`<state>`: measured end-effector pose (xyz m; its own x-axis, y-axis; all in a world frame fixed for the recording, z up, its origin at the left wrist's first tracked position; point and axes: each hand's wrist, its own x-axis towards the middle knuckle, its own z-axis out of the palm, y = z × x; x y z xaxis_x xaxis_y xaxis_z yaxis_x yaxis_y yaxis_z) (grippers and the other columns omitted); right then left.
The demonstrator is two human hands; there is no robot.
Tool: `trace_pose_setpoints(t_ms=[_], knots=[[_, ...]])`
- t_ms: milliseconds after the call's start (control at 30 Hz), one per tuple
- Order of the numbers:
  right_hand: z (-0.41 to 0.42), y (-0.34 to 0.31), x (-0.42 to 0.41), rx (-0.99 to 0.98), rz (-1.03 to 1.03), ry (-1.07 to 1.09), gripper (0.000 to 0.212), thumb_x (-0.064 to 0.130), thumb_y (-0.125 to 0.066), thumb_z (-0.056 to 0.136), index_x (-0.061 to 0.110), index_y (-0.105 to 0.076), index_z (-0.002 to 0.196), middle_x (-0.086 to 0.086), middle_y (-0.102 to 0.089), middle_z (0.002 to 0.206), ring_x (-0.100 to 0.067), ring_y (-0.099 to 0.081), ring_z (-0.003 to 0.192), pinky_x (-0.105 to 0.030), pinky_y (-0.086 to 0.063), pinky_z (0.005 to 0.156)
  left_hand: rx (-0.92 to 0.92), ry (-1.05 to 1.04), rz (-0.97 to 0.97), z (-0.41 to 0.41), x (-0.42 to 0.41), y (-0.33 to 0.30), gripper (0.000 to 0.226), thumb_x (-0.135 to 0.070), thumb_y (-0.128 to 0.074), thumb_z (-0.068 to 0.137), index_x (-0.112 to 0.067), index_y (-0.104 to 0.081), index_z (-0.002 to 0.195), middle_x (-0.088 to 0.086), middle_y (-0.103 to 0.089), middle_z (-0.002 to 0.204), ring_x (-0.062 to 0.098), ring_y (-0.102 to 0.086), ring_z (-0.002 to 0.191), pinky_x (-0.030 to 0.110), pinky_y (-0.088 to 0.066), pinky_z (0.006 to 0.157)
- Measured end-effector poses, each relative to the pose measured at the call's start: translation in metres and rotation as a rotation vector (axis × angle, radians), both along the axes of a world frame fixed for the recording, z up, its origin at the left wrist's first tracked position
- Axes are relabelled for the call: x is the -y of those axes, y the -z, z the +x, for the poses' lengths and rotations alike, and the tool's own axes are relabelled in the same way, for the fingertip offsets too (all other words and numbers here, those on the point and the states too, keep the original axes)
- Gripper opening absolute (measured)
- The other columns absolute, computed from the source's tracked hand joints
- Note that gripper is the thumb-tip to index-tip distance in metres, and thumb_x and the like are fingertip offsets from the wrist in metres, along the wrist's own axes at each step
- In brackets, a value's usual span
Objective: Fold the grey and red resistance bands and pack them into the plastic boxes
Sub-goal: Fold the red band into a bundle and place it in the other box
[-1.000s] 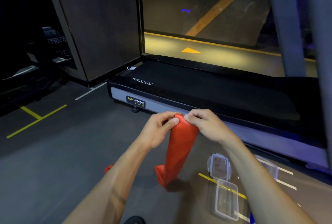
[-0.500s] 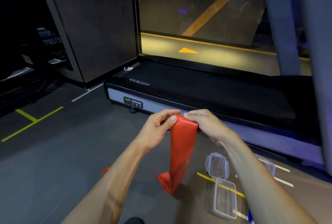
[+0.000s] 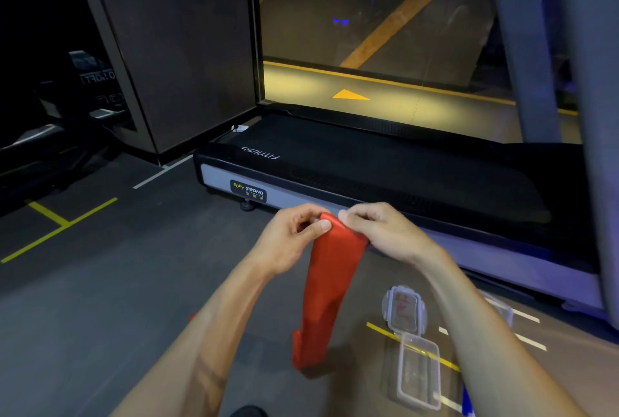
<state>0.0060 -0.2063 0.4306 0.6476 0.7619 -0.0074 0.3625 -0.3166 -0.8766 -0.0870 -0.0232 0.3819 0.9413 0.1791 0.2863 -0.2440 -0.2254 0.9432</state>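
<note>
Narrowed since 0.5 s ago, red band (image 3: 330,286) bunches between thumbs; left hand (image 3: 290,242) and right hand (image 3: 382,232) pinch its top, tail reaching floor (image 3: 100,299) beside plastic box (image 3: 418,371).

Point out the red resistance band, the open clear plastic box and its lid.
red resistance band (image 3: 330,286), head view, middle of the hanging strip
open clear plastic box (image 3: 419,370), head view, its bare floor
clear plastic lid (image 3: 404,311), head view, centre panel

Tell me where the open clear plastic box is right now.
In the head view, the open clear plastic box lies on the dark floor at lower right, under the right forearm, right of the hanging red resistance band.
</note>
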Motion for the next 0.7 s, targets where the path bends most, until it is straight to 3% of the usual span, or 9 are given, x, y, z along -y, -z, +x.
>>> trace_pose_setpoints(t_ms=[67, 133, 267, 433, 633, 700], knots=[[-0.0011, -0.0033, 0.0018, 0.105, 0.018, -0.006, 0.023, 0.036, -0.067, 0.098, 0.014, -0.073, 0.092, -0.002, -0.069, 0.075, -0.007, -0.059, 0.068, -0.027, -0.045, 0.069, -0.02, -0.018, -0.018, -0.0004, -0.0019, -0.0003, 0.011, -0.018, -0.065, 0.098, -0.02, -0.074, 0.104, 0.016, -0.074, 0.102, 0.02, -0.069, 0.096, 0.046, -0.053, 0.096], [-0.004, -0.007, 0.0012, 0.238, 0.012, -0.005, 0.017, 0.034, -0.068, 0.097, 0.019, -0.073, 0.09, 0.003, -0.07, 0.072, -0.004, -0.058, 0.061, -0.023, -0.045, 0.062, -0.019, -0.034, -0.048, -0.0003, 0.0002, -0.0011, 0.012, -0.02, -0.064, 0.099, -0.023, -0.076, 0.101, 0.008, -0.077, 0.1, 0.019, -0.07, 0.096, 0.047, -0.053, 0.096], [-0.0051, -0.0052, -0.0044, 0.431, -0.031, 0.061, 0.021, 0.038, -0.061, 0.097, 0.025, -0.071, 0.084, 0.002, -0.071, 0.073, -0.013, -0.066, 0.069, -0.041, -0.054, 0.069, 0.007, -0.073, -0.113, 0.0018, 0.0069, -0.0017, 0.017, -0.01, -0.06, 0.101, -0.019, -0.075, 0.103, 0.005, -0.077, 0.103, 0.018, -0.071, 0.099, 0.045, -0.055, 0.098], [-0.0023, -0.0068, -0.0055, 0.441, -0.032, 0.063, 0.026, 0.035, -0.056, 0.1, 0.02, -0.071, 0.085, 0.001, -0.072, 0.079, -0.016, -0.067, 0.077, -0.043, -0.053, 0.075, 0.034, -0.031, -0.14, -0.0015, 0.004, -0.0023, 0.021, -0.016, -0.063, 0.096, -0.013, -0.074, 0.114, 0.016, -0.075, 0.11, 0.032, -0.07, 0.107, 0.046, -0.054, 0.1], [-0.0014, -0.0082, -0.0077, 0.393, -0.101, 0.025, 0.036, 0.029, -0.05, 0.105, 0.005, -0.063, 0.082, -0.005, -0.064, 0.081, -0.018, -0.059, 0.075, -0.041, -0.047, 0.078, 0.029, -0.031, -0.115, -0.0029, 0.0034, -0.0025, 0.022, -0.012, -0.062, 0.098, -0.026, -0.078, 0.106, 0.01, -0.077, 0.107, 0.023, -0.072, 0.103, 0.049, -0.054, 0.1], [-0.0004, -0.0079, -0.0065, 0.339, -0.093, 0.011, 0.04, 0.029, -0.048, 0.107, 0.001, -0.055, 0.078, -0.001, -0.054, 0.07, -0.014, -0.049, 0.065, -0.038, -0.042, 0.069, 0.025, -0.027, -0.103, -0.0026, 0.0057, -0.0031, 0.022, -0.019, -0.063, 0.096, -0.032, -0.078, 0.107, 0.008, -0.077, 0.105, 0.021, -0.071, 0.102, 0.047, -0.054, 0.101]])
